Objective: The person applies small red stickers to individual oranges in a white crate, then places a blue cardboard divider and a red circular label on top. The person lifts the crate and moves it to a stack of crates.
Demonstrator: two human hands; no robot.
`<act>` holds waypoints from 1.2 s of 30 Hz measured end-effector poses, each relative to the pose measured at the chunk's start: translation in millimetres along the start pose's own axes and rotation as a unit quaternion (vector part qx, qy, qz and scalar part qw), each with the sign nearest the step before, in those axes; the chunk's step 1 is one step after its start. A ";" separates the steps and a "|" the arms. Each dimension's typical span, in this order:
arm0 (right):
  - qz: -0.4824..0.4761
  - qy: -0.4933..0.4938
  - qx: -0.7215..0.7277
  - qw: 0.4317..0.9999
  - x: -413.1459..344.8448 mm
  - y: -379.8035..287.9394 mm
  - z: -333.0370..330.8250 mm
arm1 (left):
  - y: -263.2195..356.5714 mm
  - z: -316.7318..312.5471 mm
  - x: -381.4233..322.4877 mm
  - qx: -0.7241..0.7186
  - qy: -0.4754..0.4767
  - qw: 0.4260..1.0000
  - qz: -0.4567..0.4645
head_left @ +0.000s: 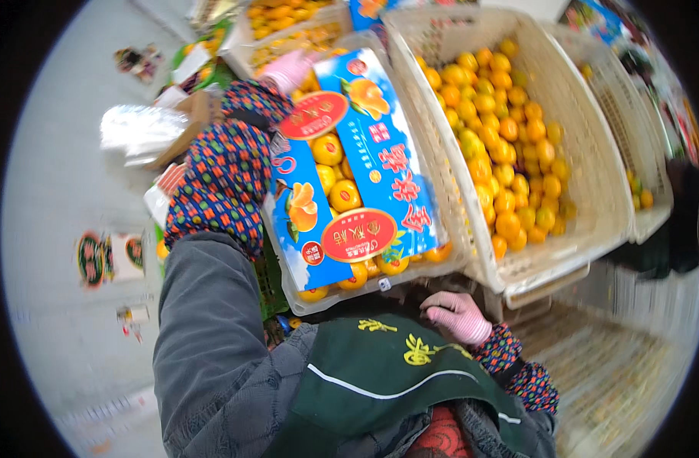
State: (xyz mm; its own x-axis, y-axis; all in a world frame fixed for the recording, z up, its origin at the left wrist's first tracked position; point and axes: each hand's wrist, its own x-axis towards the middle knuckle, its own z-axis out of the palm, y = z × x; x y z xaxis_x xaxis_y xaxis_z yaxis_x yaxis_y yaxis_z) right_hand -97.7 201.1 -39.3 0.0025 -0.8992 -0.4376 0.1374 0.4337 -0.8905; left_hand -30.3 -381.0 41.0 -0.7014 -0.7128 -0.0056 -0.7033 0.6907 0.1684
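A clear plastic crate (302, 307) of mandarins lies before me, partly covered by a printed blue cardboard sheet (361, 120) with red ovals. Mandarins (345, 196) with small stickers show through the gap in the card. My left hand (289, 70), in a pink glove, reaches to the crate's far left corner; it is blurred, and its fingertips are hard to make out. Close to my apron, below the crate's front edge, is my right hand (459, 318) in a pink striped glove. Its fingers are bent, and whatever they may touch is lost in shadow.
A large cream plastic basket (604, 189) of loose mandarins stands against the crate's right side, with another basket (607, 103) beyond it. More mandarins (292, 14) fill boxes at the back. Clear plastic packaging (143, 129) sits left of my sleeve. A dark-clothed person (678, 223) is at far right.
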 end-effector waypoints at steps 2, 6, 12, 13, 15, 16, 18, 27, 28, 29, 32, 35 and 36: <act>0.040 0.017 0.086 0.995 1.8 17.4 20.7 | -37.9 18.8 37.3 0.014 -0.088 0.996 0.004; 0.032 0.016 0.292 0.956 23.3 29.2 53.5 | -82.8 33.5 90.1 -0.059 -0.095 0.992 -0.056; -0.001 0.022 0.447 0.894 57.3 27.8 82.8 | -100.2 34.1 106.6 0.036 -0.098 0.994 0.028; 0.013 0.047 0.477 0.878 58.7 29.6 87.9 | -101.6 32.5 107.1 0.003 -0.103 0.995 -0.002; 0.008 0.093 0.473 0.876 60.6 33.5 98.1 | -104.7 28.1 111.2 -0.085 -0.106 0.987 -0.081; -0.023 0.104 0.442 0.891 60.2 35.5 100.2 | -105.4 26.4 115.3 -0.012 -0.096 0.993 -0.068; -0.019 0.132 0.371 0.919 59.6 38.5 104.9 | -105.9 22.5 127.9 0.049 -0.072 0.993 -0.076; -0.006 0.240 0.354 0.904 84.0 36.4 110.3 | -93.0 7.1 131.6 0.008 -0.075 0.993 -0.087; -0.010 0.246 0.334 0.910 86.4 39.0 109.2 | -92.0 5.6 122.6 0.036 -0.054 0.996 -0.059; 0.004 0.254 0.310 0.916 89.8 41.7 106.7 | -89.9 3.7 115.7 0.043 -0.045 0.996 -0.057; -0.005 0.241 0.334 0.911 89.1 46.9 105.9 | -87.2 10.5 104.1 -0.018 -0.120 0.991 -0.060; -0.005 0.243 0.394 0.886 80.3 39.9 109.5 | -92.4 29.3 109.3 -0.019 -0.126 0.987 -0.093; -0.001 0.249 0.412 0.877 76.0 35.4 110.6 | -97.1 37.9 112.0 0.001 -0.136 0.989 -0.056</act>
State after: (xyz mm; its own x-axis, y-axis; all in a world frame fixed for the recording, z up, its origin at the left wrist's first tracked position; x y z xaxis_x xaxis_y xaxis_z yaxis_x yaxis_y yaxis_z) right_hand 16.9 141.7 -90.2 -0.4028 -0.6744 -0.6189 0.8063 0.0587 -0.5886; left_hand -45.0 -523.3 -13.3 -0.6236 -0.7265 -0.2887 -0.7789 0.6090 0.1500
